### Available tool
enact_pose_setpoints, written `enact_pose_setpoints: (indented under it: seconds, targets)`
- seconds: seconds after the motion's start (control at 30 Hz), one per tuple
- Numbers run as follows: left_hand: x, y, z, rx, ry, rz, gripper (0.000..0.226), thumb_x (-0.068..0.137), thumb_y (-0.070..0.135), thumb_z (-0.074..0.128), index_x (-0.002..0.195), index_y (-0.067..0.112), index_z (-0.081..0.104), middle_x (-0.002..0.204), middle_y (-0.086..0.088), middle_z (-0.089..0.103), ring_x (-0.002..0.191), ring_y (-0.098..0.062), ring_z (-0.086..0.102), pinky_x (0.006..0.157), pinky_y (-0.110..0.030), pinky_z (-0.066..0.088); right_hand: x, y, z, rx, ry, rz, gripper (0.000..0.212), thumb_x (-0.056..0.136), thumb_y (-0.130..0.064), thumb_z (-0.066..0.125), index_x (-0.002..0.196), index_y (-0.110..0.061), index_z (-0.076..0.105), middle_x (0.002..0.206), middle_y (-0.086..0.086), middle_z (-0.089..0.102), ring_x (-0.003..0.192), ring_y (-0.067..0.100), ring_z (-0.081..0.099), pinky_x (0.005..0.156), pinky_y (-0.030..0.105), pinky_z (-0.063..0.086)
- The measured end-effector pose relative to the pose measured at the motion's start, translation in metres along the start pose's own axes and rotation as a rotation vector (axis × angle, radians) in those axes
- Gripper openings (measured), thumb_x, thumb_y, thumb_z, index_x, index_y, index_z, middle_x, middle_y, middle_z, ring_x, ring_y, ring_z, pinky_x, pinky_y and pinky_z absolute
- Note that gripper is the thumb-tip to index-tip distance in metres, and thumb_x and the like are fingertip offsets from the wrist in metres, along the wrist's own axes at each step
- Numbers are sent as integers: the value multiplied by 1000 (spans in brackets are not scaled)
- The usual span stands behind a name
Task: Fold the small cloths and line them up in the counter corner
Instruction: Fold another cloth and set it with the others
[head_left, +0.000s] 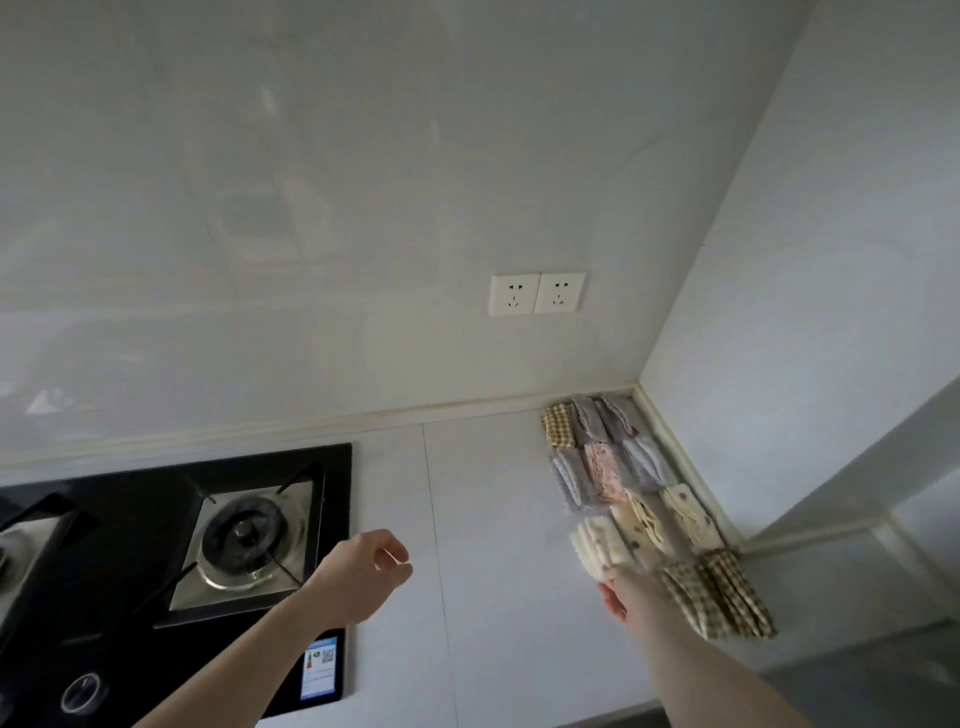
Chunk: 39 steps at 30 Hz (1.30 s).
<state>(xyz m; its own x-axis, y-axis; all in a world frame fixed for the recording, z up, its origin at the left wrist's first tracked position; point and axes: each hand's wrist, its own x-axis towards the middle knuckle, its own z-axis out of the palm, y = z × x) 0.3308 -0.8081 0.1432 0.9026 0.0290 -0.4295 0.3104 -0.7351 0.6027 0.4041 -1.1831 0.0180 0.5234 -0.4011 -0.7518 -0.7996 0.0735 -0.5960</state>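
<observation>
Your two forearms are bare from the frame's lower edge to the wrist — no sleeve, cuff or glove shows on either. Your left hand (366, 564) carries no ring, watch or band that can be seen, and the wrist behind it is plain too. Your right hand (621, 592) looks just as unadorned — though it is slightly blurred.

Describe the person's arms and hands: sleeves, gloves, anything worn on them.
Both forearms are bare as far as the view shows, with no sleeve in sight. The left hand and right hand wear no gloves. No watch, bracelet or ring is visible, though the right hand's fingers are mostly hidden and somewhat blurred.
</observation>
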Motion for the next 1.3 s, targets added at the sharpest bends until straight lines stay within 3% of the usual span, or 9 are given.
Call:
enact_pose_setpoints:
  seconds: [0.07, 0.17, 0.3, 0.37, 0.43, 0.57, 0.7, 0.93, 1.3]
  targets:
    - [-1, -4, 2, 5, 5, -23, 6, 94, 37, 65, 99, 34, 64, 97, 10, 70, 84, -10, 70, 82, -31, 60, 9, -5, 1, -37, -43, -6, 11, 100, -3, 54, 104, -2, 64, 53, 5, 56, 39, 12, 54, 37, 18, 39]
    - [-3, -9, 5, 7, 12, -44, 6, 95, 37, 66, 100, 34, 65, 97, 11, 71, 85, -9, 70, 86, -33, 59, 16, -9, -6, -45, -43, -32, 11, 100, -8, 56, 89, -8, 59, 76, 10, 64, 59, 19, 65, 45, 23, 52]
    - [-7, -8, 7, 26, 16, -56, 5, 95, 36, 66, 99, 33, 64, 94, 10, 71, 83, -10, 71, 85, -34, 59, 28, -3, -1, -108, 84, 4, 19, 98, -16, 56, 95, 3, 57, 54, 11, 55, 38, 20, 47, 40, 21, 36]
    - [-9, -7, 6, 25, 20, -54, 4, 95, 35, 66, 98, 34, 64, 93, 10, 71, 83, -11, 70, 84, -34, 59, 24, 0, 5, -233, 188, -55, 53, 93, -27, 63, 133, 5, 48, 89, 19, 63, 61, 28, 60, 51, 30, 49]
    - [-11, -5, 4, 26, 30, -47, 5, 95, 35, 66, 99, 33, 64, 93, 10, 71, 83, -11, 70, 83, -33, 59, 3, 2, 3, -435, 246, -153, 73, 95, -33, 64, 150, 1, 31, 136, 27, 50, 106, 42, 64, 76, 42, 55]
    - [-20, -9, -1, 16, 41, -36, 9, 95, 35, 66, 103, 29, 65, 95, 9, 72, 83, -11, 70, 85, -33, 58, -30, 4, 6, -611, 263, -400, 62, 97, -27, 63, 148, -4, 37, 148, 24, 33, 109, 43, 63, 79, 44, 53]
    - [-44, -33, -13, -28, 63, -42, 9, 94, 33, 67, 103, 30, 67, 93, 8, 73, 81, -10, 71, 84, -36, 60, -66, 10, 38, -653, 109, -605, 55, 95, -21, 66, 144, -11, 41, 150, 18, 34, 112, 40, 63, 89, 48, 54]
    - [-130, -115, -48, -107, 183, -145, 16, 93, 33, 69, 108, 28, 69, 95, 11, 71, 88, -7, 68, 84, -29, 58, -186, 38, 156, -804, -295, -896, 46, 93, -26, 65, 135, -24, 49, 137, -3, 47, 85, 15, 65, 85, 28, 47]
    - [-341, -312, -104, -217, 568, -375, 11, 95, 27, 66, 104, 33, 65, 97, 16, 69, 85, -3, 65, 66, -15, 50, -423, 161, 327, -847, -809, -1099, 40, 93, -26, 69, 130, -35, 54, 134, -14, 50, 118, 9, 56, 93, 23, 47]
